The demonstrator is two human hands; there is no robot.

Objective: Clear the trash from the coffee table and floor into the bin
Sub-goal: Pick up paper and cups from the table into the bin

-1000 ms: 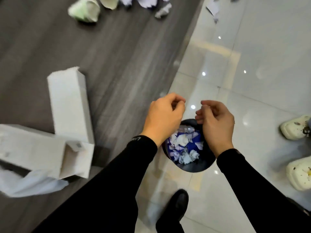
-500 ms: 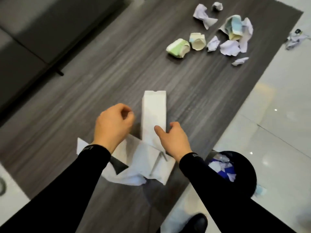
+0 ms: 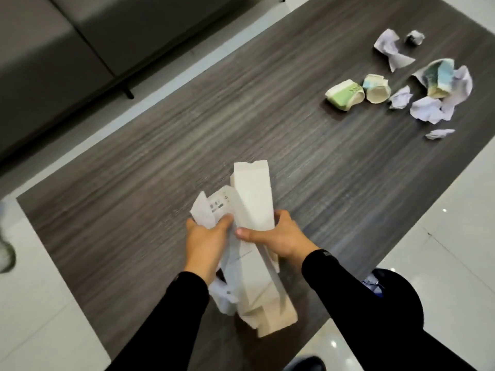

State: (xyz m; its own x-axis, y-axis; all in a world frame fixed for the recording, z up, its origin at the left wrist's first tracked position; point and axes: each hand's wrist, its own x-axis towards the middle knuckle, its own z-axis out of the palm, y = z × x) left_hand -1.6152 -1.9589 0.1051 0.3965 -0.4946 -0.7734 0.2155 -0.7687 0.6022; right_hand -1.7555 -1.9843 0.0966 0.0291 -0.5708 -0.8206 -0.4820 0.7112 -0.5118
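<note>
Currently both hands sit at lower centre of the frame, over the near part of the dark wood-grain coffee table (image 3: 120, 210).

Left hand (image 3: 207, 242): fingers curled round a crumpled white printed sheet (image 3: 214, 208), thumb on top. The sheet sticks up above the hand.

Right hand (image 3: 282, 236): clamped on a long white carton (image 3: 253, 202), thumb across its front face, fingers wrapped behind its right edge. The carton points toward the upper frame and touches the sheet on its left side.

A 2nd white carton (image 3: 270, 306) runs below both hands toward the table's front edge; cannot tell whether it rests on the table or is lifted.

Black bin (image 3: 399, 303) is at lower right on the tiled floor (image 3: 442, 210), just beside the table, partly hidden by the right sleeve (image 3: 348, 290). Blue and white scraps show inside.

Upper right of table: 3 crushed paper cups (image 3: 344, 94) and several crumpled paper scraps (image 3: 426, 109), well apart from the hands.

Grey sofa (image 3: 53, 62) at upper left.
</note>
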